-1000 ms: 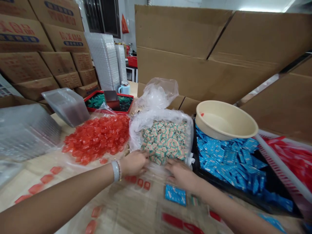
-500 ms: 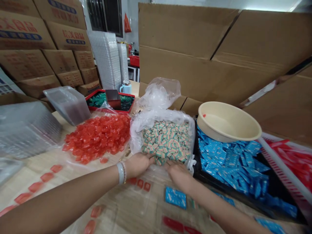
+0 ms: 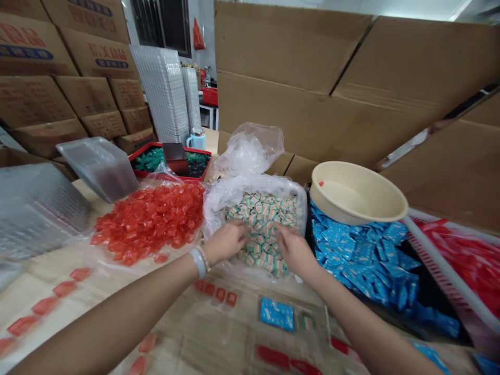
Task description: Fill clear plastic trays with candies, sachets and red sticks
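Striped square packets (image 3: pixel 262 208) under both hands (image 3: pixel 225 241)

We take the open plastic bag of wrapped sweets (image 3: pixel 255 221) as our centre. To its left, a heap of loose sweets (image 3: pixel 148 224) lies on plastic film (image 3: pixel 97 245). Behind the bag and to the left sits a compartment tray (image 3: pixel 156 146), with a mug (image 3: pixel 196 140) beyond it. To the bag's right, a basin (image 3: pixel 357 192) rests on sachets (image 3: pixel 363 255) in a tray (image 3: pixel 308 224). Directly behind the bag stands a cardboard sheet (image 3: pixel 292 83).
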Motion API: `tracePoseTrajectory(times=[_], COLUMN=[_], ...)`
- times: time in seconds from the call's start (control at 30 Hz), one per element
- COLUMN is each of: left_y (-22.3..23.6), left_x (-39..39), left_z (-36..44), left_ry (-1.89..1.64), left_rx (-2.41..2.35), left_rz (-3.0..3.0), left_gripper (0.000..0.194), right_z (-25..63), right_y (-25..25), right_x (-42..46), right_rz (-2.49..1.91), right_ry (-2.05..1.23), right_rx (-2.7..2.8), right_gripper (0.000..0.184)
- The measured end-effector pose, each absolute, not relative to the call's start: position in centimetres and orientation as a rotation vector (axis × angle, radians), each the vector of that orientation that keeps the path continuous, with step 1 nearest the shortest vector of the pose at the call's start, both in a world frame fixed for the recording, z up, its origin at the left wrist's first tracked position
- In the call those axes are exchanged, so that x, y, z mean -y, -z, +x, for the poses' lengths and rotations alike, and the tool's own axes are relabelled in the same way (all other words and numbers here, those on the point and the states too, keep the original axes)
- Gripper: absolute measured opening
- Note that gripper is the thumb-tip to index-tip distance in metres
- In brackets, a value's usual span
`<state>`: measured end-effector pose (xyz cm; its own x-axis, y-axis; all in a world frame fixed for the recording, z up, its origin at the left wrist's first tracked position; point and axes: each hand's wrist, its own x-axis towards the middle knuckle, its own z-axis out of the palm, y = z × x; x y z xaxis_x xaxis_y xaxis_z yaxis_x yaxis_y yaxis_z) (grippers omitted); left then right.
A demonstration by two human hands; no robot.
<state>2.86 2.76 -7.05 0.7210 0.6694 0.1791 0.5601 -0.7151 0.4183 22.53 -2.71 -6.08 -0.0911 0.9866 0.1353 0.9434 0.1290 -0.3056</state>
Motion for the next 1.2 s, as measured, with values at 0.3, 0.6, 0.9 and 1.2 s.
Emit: tracePoseTrajectory(times=[0.3,0.6,0.9,1.2], left_y=[10.1,8.3,6.5,2.0], left_x=[-2.9,-0.3,-4.2,-13.9], left_z=[3.7,0.5,2.6,10.8], left_ry=[-0.344,-0.22,-0.515,-0.524], left_rx=[-1.135,-0.634,-0.943,-1.099], left_rz=[2.714,2.783,2.59,2.899], left_gripper=[0.048,0.034,0.032,0.057], right_z=[21.2,22.5,22.4,26.8], right_y=[9.2,9.3,6.1,2.7], right_x=[0.9,6.0,2.7,-10.9], right_rz=[-1.892,-1.581,-1.814,-2.118], right_ry=[0.053,-0.193,-0.138,0.06], right_rx=[2.244,2.563,2.164,2.06], right_gripper=[0.04,0.034,0.03,0.057])
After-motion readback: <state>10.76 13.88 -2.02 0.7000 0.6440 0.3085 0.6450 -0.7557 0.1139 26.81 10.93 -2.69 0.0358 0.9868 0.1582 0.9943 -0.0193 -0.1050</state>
